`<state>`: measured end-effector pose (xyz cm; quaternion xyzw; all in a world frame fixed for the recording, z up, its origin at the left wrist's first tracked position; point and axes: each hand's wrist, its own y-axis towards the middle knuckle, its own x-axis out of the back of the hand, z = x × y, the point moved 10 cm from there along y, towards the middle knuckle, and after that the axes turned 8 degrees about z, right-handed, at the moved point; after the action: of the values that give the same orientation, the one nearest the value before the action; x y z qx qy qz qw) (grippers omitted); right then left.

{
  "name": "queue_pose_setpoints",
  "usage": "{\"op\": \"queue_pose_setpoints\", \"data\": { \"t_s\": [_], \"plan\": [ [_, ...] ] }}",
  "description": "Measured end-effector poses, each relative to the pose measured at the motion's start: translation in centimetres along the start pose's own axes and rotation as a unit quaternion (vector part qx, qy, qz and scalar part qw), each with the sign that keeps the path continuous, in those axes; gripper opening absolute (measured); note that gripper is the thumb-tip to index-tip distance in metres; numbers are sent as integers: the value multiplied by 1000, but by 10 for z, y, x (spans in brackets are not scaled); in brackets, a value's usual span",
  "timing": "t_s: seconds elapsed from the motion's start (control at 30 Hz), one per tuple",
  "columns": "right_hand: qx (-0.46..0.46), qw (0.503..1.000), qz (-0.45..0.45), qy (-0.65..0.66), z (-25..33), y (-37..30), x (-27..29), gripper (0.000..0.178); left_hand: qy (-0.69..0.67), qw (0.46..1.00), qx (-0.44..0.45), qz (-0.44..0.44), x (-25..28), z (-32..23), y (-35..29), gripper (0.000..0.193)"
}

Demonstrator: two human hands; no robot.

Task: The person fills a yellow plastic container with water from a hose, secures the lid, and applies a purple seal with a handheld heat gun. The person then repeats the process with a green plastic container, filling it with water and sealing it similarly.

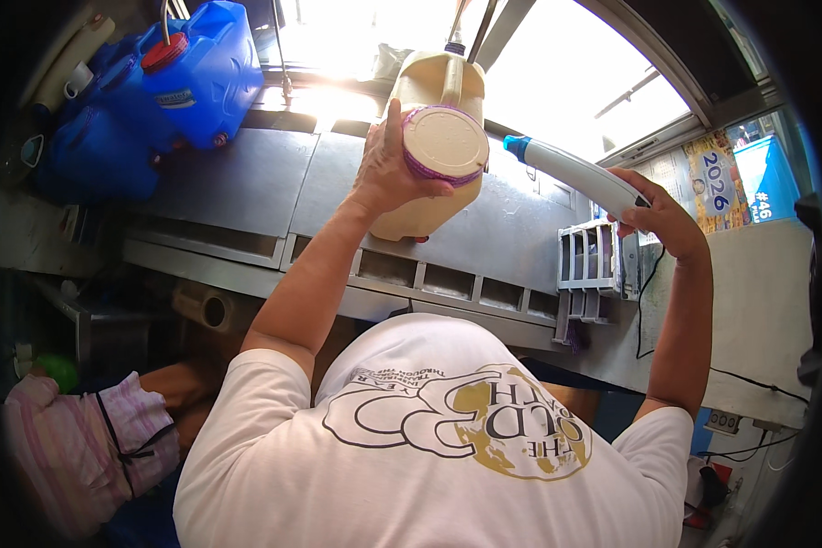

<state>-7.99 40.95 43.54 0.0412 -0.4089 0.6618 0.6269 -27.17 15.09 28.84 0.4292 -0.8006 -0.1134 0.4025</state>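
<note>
My left hand [388,173] grips a round tub with a cream lid [445,142] and a purple band around its edge. It holds the tub up with the lid toward me, thumb along one side and fingers below. Behind it stands a cream plastic jug [429,215] with a handle and a dark cap, partly hidden by the tub. My right hand [653,215] is wrapped round one end of a long, slightly curved white handheld device [575,175] with a blue tip. That tip points left toward the tub, with a gap between them.
Blue water containers [210,73], one with a red cap, stand at the far left. The metal counter [237,196] has square openings along its front. A grey rack [589,260] hangs near its right end. Another person [100,447] is at the lower left. Black cables [644,310] run along the right wall.
</note>
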Motion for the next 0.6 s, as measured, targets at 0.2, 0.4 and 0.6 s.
{"op": "queue_pose_setpoints", "data": {
  "t_s": [0.2,0.4,0.6],
  "plan": [
    [12,998,21,52,-13,-18,-29,76,-23,1000,8,10,0,-1,1,155],
    [46,998,25,45,0,-21,-43,76,-42,999,-27,-10,0,3,-1,150],
    [39,998,32,24,17,-21,-52,80,-20,999,-35,-12,1,0,-4,148]
  ]
}}
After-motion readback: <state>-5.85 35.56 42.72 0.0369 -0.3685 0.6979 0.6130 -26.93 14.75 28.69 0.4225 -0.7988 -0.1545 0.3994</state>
